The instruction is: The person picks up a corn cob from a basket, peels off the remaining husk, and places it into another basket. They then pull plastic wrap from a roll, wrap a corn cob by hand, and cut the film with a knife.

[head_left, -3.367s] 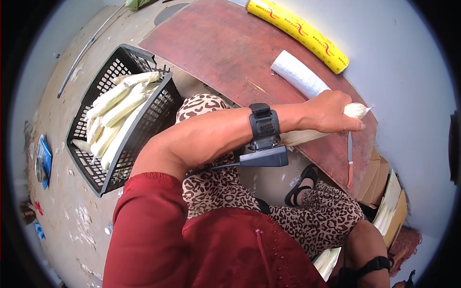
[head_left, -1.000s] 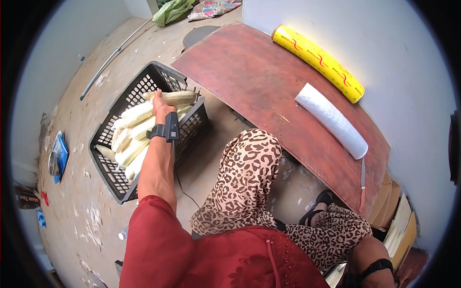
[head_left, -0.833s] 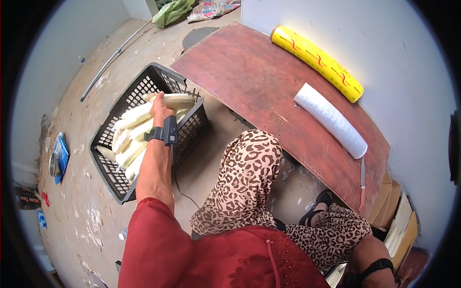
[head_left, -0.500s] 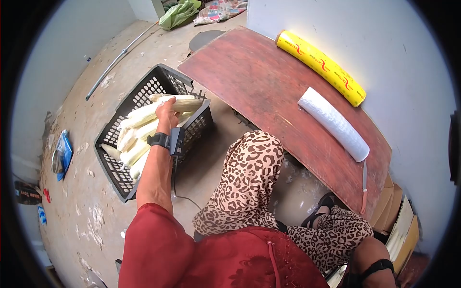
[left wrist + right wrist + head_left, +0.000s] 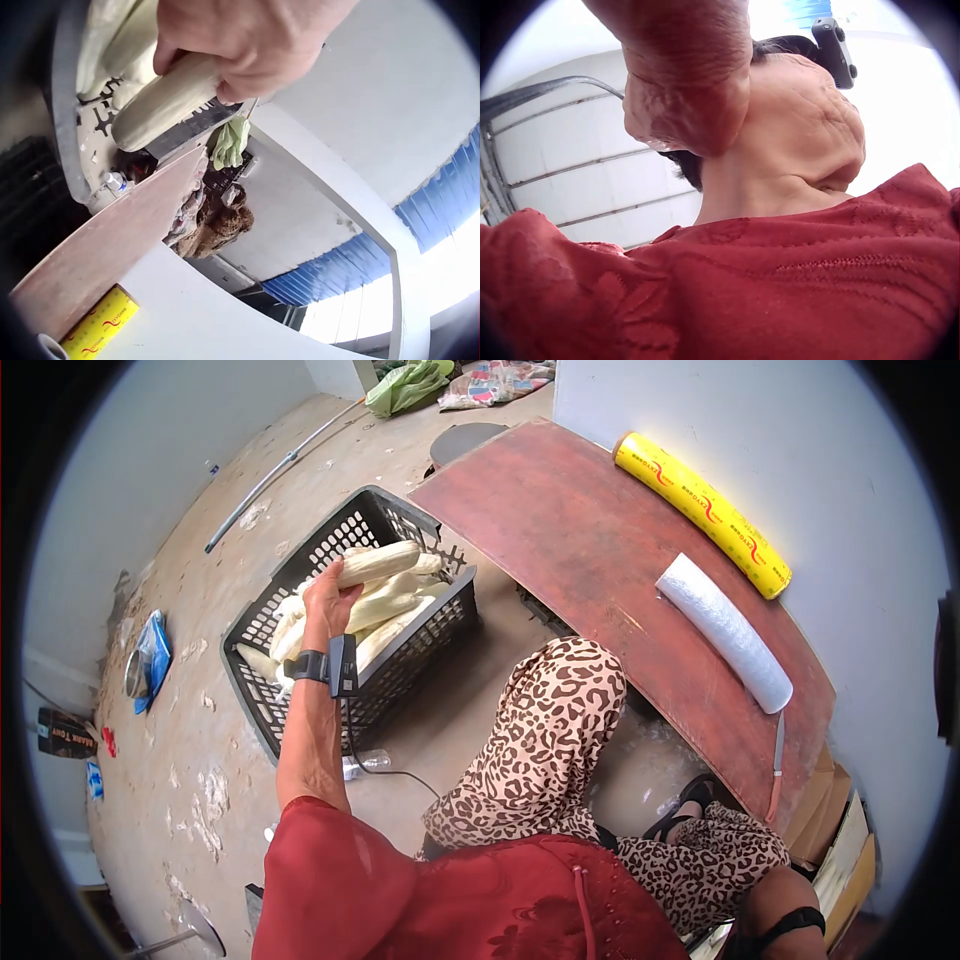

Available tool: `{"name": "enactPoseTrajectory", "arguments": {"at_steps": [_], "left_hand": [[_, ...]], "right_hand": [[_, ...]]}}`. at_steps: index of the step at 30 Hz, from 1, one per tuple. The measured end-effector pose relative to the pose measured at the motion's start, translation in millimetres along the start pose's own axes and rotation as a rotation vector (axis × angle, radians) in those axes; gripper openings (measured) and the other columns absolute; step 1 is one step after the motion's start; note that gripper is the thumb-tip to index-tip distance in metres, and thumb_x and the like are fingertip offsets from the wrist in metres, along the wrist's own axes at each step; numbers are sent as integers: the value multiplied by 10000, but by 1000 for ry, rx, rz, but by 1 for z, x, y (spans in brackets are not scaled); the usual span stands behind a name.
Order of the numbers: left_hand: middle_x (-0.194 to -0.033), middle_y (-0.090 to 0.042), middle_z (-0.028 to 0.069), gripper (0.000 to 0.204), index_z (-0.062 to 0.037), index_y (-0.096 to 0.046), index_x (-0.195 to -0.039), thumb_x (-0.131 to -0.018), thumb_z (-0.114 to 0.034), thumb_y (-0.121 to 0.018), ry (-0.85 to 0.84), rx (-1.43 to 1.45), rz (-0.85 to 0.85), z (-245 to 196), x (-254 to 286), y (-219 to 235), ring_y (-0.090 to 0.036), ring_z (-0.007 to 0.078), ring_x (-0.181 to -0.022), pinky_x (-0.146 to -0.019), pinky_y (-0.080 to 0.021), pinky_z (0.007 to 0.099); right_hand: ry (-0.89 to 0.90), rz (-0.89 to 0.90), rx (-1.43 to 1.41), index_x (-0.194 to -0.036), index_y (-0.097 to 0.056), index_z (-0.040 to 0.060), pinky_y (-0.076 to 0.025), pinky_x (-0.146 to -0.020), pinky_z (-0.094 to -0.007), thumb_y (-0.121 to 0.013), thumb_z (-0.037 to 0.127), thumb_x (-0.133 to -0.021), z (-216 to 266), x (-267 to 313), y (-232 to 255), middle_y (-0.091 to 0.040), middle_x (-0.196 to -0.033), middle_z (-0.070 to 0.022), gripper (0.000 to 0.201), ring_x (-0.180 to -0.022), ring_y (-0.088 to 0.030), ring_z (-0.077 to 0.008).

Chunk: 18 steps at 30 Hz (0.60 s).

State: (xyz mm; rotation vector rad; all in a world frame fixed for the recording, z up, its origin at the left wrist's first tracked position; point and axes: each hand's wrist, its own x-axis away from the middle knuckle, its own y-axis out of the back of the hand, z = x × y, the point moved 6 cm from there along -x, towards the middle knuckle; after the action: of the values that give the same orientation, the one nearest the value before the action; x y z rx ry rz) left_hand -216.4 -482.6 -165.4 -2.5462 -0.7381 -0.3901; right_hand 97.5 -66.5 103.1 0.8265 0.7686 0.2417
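Wrapped cob carried from the worktop to the black basket, now over its far corner above the other cobs. Left hand gripping it, not yet released. Right hand: cannot tell.

The right hand is seen only as a blurred close mass in the right wrist view, its fingers untold; in the head view it is cut off at the lower edge. The lower cobs are half hidden in the basket beneath the left hand
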Motion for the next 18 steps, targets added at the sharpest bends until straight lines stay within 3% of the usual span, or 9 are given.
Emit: {"name": "enactPoseTrajectory", "arguments": {"at_steps": [1,3,5,8,11,15,18], "left_hand": [[-1160,-555,198,310,12,-530,-1138,-897,-130,-664,-31,-18,-7,-11,-9,9,-566,388,-1094,-953,-472,575],[-1231,-501,204,377,-17,-480,-1204,-912,-186,-648,81,105,-22,-15,-38,26,-550,395,-1113,-993,-445,574],[-1264,-476,210,436,-30,-449,-1257,-917,-222,-643,48,105,-33,-27,-42,28,-543,398,-1122,-980,-461,565],[-1260,-486,210,445,-41,-460,-1250,-910,-249,-657,28,89,-74,-33,-76,44,-543,391,-1123,-959,-484,547],[-1261,-493,208,422,-48,-488,-1213,-905,-275,-666,48,104,-130,-34,-76,53,-547,374,-1118,-936,-505,523],[-1160,-573,188,440,-84,-536,-1172,-851,-312,-731,102,-1,-76,-33,-95,65,-596,352,-1033,-859,-540,469],[-1060,-597,168,403,-42,-560,-1106,-836,-276,-745,-89,-105,-72,-43,-104,81,-622,320,-910,-731,-541,450]], "right_hand": [[-3,-1,0,-1089,-627,83,-392,-877,-422,-610,264,-866,0,0,0,-626,-1122,-57,288,-1072,-517,-262],[1,-1,4,-1087,-627,84,-392,-877,-421,-610,264,-865,1,0,1,-627,-1120,-56,286,-1070,-517,-261],[0,-2,10,-1085,-628,84,-392,-876,-421,-610,264,-865,-1,-1,0,-627,-1118,-55,284,-1068,-517,-260],[-7,-6,10,-1081,-628,86,-392,-876,-421,-609,263,-864,-2,-2,0,-628,-1115,-54,281,-1065,-517,-258],[-7,-15,17,-1078,-629,87,-392,-875,-420,-609,263,-864,-2,-3,1,-628,-1112,-52,278,-1063,-518,-256],[-11,-24,24,-1074,-630,88,-392,-874,-420,-609,262,-863,-2,-4,1,-629,-1108,-50,275,-1059,-518,-254],[-13,-36,26,-1071,-631,89,-392,-873,-419,-609,262,-862,-2,-3,2,-629,-1105,-49,272,-1056,-519,-252]]}}
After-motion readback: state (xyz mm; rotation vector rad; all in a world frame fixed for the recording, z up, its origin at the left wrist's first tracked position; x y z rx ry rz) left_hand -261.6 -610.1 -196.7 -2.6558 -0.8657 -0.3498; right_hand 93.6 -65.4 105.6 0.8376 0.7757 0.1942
